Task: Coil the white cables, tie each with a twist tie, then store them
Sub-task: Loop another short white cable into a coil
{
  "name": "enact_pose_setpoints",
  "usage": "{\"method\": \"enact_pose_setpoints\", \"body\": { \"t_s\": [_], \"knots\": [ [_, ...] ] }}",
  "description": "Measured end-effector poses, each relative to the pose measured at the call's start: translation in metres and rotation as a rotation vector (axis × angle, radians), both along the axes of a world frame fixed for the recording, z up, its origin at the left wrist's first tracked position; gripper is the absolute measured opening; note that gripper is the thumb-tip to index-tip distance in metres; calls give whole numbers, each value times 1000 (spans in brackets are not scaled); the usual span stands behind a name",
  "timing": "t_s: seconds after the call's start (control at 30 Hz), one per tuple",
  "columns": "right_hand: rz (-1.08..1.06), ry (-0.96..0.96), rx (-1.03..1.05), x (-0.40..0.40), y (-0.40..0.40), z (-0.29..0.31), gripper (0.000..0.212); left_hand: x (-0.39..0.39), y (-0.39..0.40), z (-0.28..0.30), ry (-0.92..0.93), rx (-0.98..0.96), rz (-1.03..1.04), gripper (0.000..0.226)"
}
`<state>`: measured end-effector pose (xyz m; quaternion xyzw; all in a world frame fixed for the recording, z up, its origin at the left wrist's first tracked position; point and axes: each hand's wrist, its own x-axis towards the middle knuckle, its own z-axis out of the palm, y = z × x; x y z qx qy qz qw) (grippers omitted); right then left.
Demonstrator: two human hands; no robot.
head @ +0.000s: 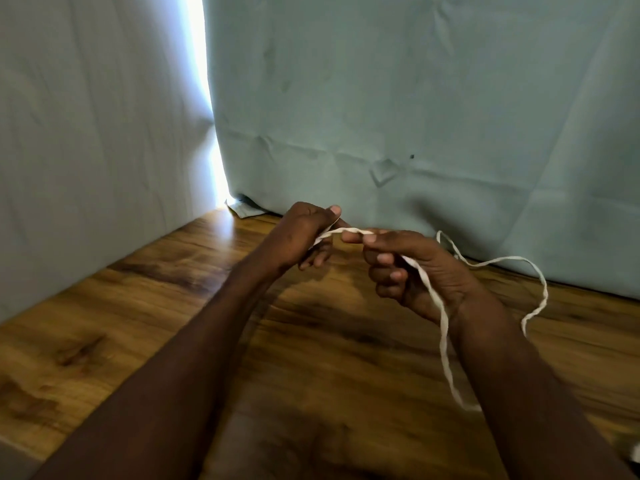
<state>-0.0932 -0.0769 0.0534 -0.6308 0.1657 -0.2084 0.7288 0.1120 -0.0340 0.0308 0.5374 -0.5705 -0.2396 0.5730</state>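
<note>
Both hands hold one white cable (429,289) above the wooden table (104,341), the left hand (304,233) and right hand (415,268) pinching a short piece stretched sideways between them, while the long loose end trails toward the table's right edge.

Dim, bright curtain-gap glare, soft blur, wide-angle edges

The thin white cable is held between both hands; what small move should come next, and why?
Probably the right hand should bring the next stretch over to the left hand to form a first loop. The thin white cable spans straight between the hands, pinched in both, while its slack trails loose over the wooden table; no coil shows yet.
</note>
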Motion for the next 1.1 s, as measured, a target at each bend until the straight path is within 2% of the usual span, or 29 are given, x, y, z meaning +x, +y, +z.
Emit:
{"method": "enact_pose_setpoints", "body": {
  "t_s": [0.1, 0.2, 0.23, 0.33, 0.5, 0.57, 0.77, 0.9, 0.97, 1.03, 1.1],
  "knots": [
    [21, -59, 80, -8, -13, -9, 46, -4, 2, 0, -26, 122, -128, 67],
    [-151, -65, 120, -1, -23, -14, 33, -3, 4, -1, 126, 272, -335, 53],
    [-248, -62, 95, 2, -27, -15, 26, -2, 6, 0, 199, 324, -425, 50],
    [-546, -23, -179, 5, -32, -21, 23, -3, 7, 0, 381, 369, -645, 41],
    [-675, -99, -298, 8, -25, -23, 19, -17, 3, -3, 532, 282, -805, 37],
    [-680, -112, -300, 11, -23, -24, 20, -19, 0, -4, 601, 260, -805, 38],
    [-722, -224, -386, 26, -9, -18, 9, -22, -14, -18, 583, 296, -480, 39],
    [-768, -249, -482, 20, -9, -13, 12, -18, -14, -15, 499, 239, -434, 45],
    [-784, -247, -460, 20, -9, -14, 14, -18, -13, -16, 428, 240, -433, 45],
    [-837, -231, -472, 22, -11, -17, 16, -22, -13, -16, 385, 234, -491, 44],
    [-908, -193, -530, 22, -20, -23, 15, -28, -13, -13, 428, 235, -570, 48]
  ]
}}
